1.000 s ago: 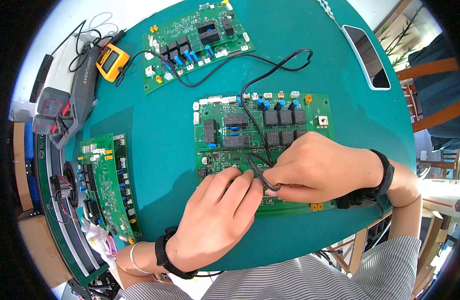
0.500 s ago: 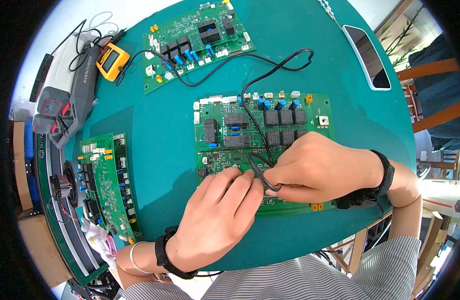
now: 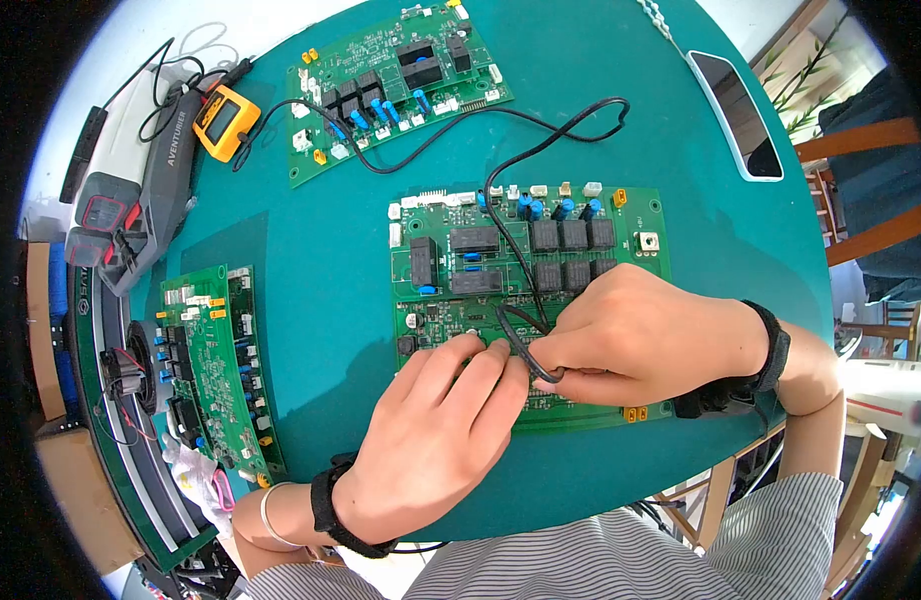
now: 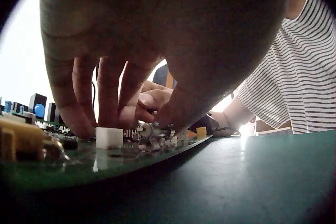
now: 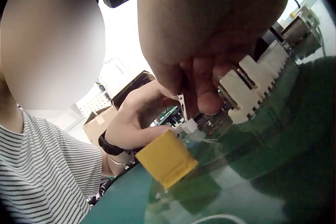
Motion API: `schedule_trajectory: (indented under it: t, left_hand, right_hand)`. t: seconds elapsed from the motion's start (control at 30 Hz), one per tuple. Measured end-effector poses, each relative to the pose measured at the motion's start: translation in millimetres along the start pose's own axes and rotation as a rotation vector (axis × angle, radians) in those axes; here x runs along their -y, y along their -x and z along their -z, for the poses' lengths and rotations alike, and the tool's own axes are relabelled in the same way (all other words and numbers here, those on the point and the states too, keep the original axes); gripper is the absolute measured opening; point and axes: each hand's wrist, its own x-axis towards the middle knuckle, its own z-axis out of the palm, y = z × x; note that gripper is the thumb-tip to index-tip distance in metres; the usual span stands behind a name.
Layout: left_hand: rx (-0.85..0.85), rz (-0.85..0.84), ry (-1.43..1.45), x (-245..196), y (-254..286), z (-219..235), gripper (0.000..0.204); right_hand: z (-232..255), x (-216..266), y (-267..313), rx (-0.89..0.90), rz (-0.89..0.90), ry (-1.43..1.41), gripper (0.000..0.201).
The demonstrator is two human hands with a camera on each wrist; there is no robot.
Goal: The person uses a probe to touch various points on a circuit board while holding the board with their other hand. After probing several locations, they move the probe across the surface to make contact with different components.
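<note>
In the head view a green circuit board with black relays and blue capacitors lies in front of me. My right hand grips the end of a black cable low over the board, its fingers curled. Below those fingers a thin metal piece shows in the right wrist view; I cannot tell what kind of tool it belongs to. Beside it my left hand rests with fingers stretched down onto the board, near a white connector in the left wrist view. The fingertips of both hands are close together.
The cable runs across a second circuit board to a yellow meter at the back left. Another board leans at the left. A phone lies at the right edge of the green mat. A grey tool lies far left.
</note>
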Motion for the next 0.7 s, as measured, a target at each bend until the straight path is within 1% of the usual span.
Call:
schedule_trajectory:
  t: [0.7]
  left_hand:
    - [-0.006,0.007,0.012,0.2,0.0,-0.9,0.044]
  right_hand:
    - [-1.8,-1.4,0.7,-0.014,0.011,0.014,0.014]
